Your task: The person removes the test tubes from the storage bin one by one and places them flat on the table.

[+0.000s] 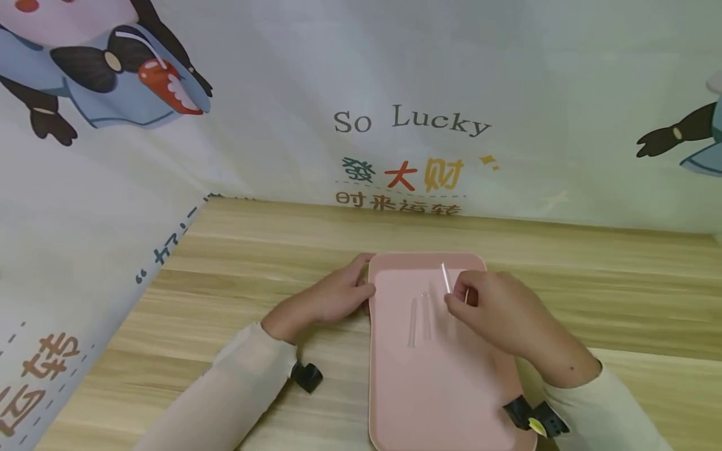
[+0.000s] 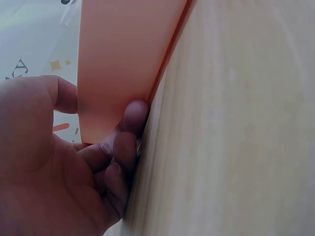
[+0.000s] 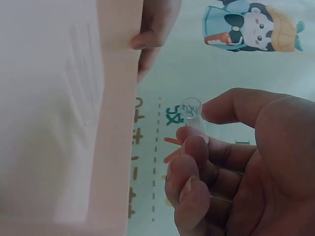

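A pink rectangular tray (image 1: 445, 401) lies on the table, its long sides running away from me. My left hand (image 1: 341, 294) grips its left side near the far corner; in the left wrist view the thumb is on the rim and the fingers (image 2: 125, 147) curl at the underside. Over the far right part of the tray, my right hand (image 1: 499, 313) pinches a clear test tube (image 1: 446, 279) between thumb and fingertips. The tube's round rim (image 3: 191, 105) shows in the right wrist view. Two more clear tubes (image 1: 412, 322) lie side by side in the tray.
The table (image 1: 237, 269) has a light wood grain. Behind it and along the left hangs a pale printed sheet (image 1: 271, 75) with cartoon figures and lettering. Black wrist straps (image 1: 307, 377) sit on both sleeves, the right one close over the tray's near right edge.
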`<state>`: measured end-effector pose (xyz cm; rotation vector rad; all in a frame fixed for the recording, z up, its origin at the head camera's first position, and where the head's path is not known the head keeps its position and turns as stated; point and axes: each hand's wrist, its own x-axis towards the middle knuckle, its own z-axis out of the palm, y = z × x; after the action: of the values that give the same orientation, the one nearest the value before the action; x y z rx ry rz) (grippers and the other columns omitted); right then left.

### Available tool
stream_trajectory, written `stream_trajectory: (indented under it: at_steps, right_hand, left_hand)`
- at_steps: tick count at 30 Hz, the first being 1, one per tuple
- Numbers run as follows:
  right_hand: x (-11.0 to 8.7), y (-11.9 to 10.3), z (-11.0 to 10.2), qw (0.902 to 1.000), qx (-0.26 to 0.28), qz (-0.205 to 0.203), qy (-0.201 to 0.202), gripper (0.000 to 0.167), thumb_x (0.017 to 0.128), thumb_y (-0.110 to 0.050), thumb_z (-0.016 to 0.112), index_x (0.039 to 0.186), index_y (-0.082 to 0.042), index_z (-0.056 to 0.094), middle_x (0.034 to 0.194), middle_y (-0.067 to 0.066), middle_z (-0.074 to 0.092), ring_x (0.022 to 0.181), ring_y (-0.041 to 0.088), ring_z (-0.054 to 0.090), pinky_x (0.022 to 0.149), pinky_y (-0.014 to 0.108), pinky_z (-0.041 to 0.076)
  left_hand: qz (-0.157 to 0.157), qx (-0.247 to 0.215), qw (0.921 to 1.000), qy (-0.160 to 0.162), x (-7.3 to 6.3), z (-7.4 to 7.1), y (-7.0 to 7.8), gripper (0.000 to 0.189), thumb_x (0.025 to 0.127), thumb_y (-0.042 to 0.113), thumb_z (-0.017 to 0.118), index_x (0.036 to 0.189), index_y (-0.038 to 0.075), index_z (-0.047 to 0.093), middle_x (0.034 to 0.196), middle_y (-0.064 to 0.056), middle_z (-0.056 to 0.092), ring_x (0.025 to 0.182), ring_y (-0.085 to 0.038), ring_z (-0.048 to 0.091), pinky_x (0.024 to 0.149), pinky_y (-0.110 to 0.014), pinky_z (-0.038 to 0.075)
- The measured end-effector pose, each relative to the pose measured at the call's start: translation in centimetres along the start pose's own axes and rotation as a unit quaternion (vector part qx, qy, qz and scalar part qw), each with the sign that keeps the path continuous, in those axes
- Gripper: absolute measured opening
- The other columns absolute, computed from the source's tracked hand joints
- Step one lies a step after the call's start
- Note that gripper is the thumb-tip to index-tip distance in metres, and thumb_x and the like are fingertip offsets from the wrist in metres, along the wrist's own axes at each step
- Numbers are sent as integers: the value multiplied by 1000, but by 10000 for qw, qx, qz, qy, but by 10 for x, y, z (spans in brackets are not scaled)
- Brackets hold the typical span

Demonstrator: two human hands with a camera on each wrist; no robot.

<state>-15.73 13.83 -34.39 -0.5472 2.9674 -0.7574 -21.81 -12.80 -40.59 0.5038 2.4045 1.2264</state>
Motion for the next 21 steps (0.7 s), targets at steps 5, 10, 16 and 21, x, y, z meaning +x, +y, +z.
stream_trajectory:
  at_steps: [5,10,16,21]
  right_hand:
    - [-2,-2,-9,10000,34,71,7,21,93,-26,62,74,-18,60,60,-5,50,53,10,42,52,26,35]
    - [-3,1,-14,9999,66,121,-13,21,94,-24,61,74,-17,60,60,-5,51,54,11,44,53,27,37]
    - [0,6,-17,9999,28,141,23,20,95,-26,60,76,-17,61,61,-5,51,54,11,44,54,27,36]
    - [1,10,-16,9999,49,87,42,21,95,-27,61,77,-16,62,62,-6,52,55,10,44,53,27,36]
  left_hand:
    - [-21,39,10000,36,0,-1,1,58,97,17,45,153,16,30,80,-3,71,71,-14,63,68,-30,47]
    - [-36,31,10000,6,0,0,-1,57,98,17,44,153,15,30,81,-2,72,74,-13,65,73,-30,49]
    - [-32,-46,10000,0,-1,-1,2,56,99,16,44,153,15,30,83,-3,73,75,-14,66,77,-30,50]
    - [-11,-86,10000,14,0,-1,1,56,99,15,44,153,14,30,81,-4,72,73,-14,66,73,-30,50]
